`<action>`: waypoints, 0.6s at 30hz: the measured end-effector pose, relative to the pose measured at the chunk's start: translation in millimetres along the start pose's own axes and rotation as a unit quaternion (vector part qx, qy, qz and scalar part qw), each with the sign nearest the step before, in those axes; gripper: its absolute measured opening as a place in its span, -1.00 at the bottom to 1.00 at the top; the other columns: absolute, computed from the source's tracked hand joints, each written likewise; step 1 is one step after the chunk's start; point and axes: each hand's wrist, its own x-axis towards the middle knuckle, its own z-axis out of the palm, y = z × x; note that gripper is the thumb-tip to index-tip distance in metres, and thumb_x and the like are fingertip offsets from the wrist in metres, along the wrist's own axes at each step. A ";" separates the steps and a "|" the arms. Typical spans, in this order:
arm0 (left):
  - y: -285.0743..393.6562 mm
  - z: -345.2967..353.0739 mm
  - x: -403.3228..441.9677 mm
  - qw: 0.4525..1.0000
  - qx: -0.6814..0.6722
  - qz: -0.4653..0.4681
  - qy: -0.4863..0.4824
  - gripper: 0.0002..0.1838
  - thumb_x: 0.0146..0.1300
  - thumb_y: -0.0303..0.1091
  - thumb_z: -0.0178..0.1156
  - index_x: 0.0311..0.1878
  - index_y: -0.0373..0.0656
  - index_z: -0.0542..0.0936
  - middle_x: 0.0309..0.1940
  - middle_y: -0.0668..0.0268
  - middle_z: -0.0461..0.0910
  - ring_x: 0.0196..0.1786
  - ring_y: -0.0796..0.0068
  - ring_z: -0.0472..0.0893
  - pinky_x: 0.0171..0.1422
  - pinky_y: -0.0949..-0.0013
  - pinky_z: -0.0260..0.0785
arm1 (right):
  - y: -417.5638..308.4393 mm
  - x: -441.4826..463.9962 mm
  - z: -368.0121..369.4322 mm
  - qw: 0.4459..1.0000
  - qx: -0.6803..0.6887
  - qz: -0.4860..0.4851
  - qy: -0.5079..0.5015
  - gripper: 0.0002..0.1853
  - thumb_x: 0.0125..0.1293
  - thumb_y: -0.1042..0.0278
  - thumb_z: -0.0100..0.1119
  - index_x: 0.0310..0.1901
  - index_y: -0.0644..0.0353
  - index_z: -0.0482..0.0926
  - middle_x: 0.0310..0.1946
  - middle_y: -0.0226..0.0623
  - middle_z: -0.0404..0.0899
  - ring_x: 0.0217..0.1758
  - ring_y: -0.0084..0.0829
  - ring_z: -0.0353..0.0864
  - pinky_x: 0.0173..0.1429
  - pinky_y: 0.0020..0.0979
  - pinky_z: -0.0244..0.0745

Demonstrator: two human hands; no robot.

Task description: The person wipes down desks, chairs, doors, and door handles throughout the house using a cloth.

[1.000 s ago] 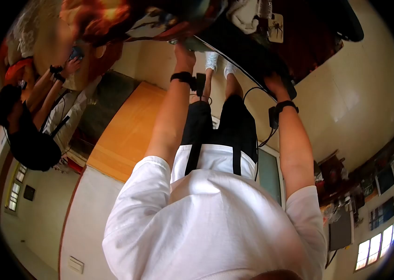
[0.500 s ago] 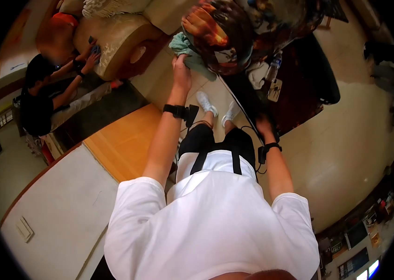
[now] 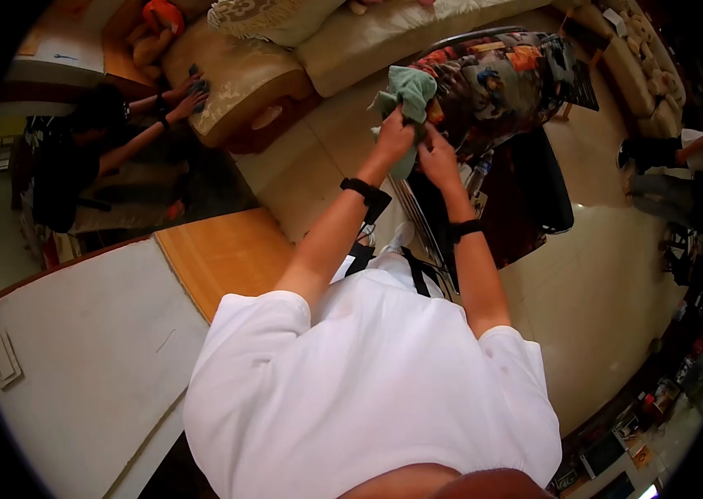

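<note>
A crumpled green cloth [image 3: 411, 86] is gripped in my left hand [image 3: 395, 137], its folds spilling above and below the fingers. My right hand [image 3: 440, 160] is close beside the left, fingers closed at the cloth's shaded lower edge; its fingertips are partly hidden. Just beyond both hands lies a bulky, rounded thing with a colourful print [image 3: 497, 87], a metal bar curving along its far side. Below the hands run thin metal bars [image 3: 420, 218] next to a dark red and black surface [image 3: 505, 200]. Part of a clear bottle [image 3: 478, 173] shows beside my right wrist.
At the left another person [image 3: 77, 166] holds a dark cloth [image 3: 198, 87] against a beige sofa arm [image 3: 239, 75]. A white and wood-coloured surface [image 3: 94, 349] stands at my left. Another person's legs [image 3: 659, 191] show at the far right, on the tiled floor [image 3: 609, 274].
My right hand has risen from low beside the dark surface to the cloth. My left hand has moved right with the cloth, and the view has shifted.
</note>
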 end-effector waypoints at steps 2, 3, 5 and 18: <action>-22.0 -2.9 1.8 0.999 -0.002 0.015 0.032 -0.48 0.23 -0.39 0.18 0.30 -0.13 0.44 0.11 0.12 0.60 0.18 0.26 0.55 0.25 0.26 0.34 | 5.6 -9.5 17.2 0.998 -0.018 0.027 -0.046 -0.31 0.29 0.39 0.13 0.45 0.15 0.16 -0.19 0.02 0.63 -0.17 -0.01 0.63 -0.04 -0.16 0.50; -23.3 -8.0 1.6 0.999 -0.007 0.020 0.036 -0.48 0.23 -0.39 0.18 0.30 -0.13 0.44 0.11 0.12 0.60 0.18 0.26 0.55 0.25 0.26 0.34 | 2.8 -17.5 21.8 0.993 -0.032 0.063 -0.096 -0.24 0.30 0.39 0.14 0.49 0.16 0.04 -0.26 -0.01 0.65 -0.22 -0.08 0.65 -0.08 -0.20 0.49; -27.6 -22.6 -4.8 0.997 -0.067 -0.010 -0.035 -0.46 0.23 -0.40 0.15 0.32 -0.14 0.42 0.13 0.15 0.60 0.18 0.27 0.54 0.24 0.29 0.34 | -0.7 -32.3 29.5 0.989 -0.074 0.054 -0.115 -0.15 0.31 0.40 0.14 0.52 0.17 -0.13 -0.23 0.02 0.66 -0.19 -0.02 0.65 -0.06 -0.16 0.49; -29.5 -61.8 30.1 0.992 -0.015 0.005 -0.124 -0.43 0.20 -0.25 0.05 0.29 -0.23 0.39 0.17 -0.09 0.51 0.24 -0.21 0.44 0.27 -0.03 0.28 | 1.0 40.4 88.8 0.940 0.248 0.205 -0.115 -0.59 0.36 0.18 0.12 0.18 0.12 0.39 -0.17 -0.40 0.57 -0.15 -0.43 0.62 -0.15 -0.39 0.54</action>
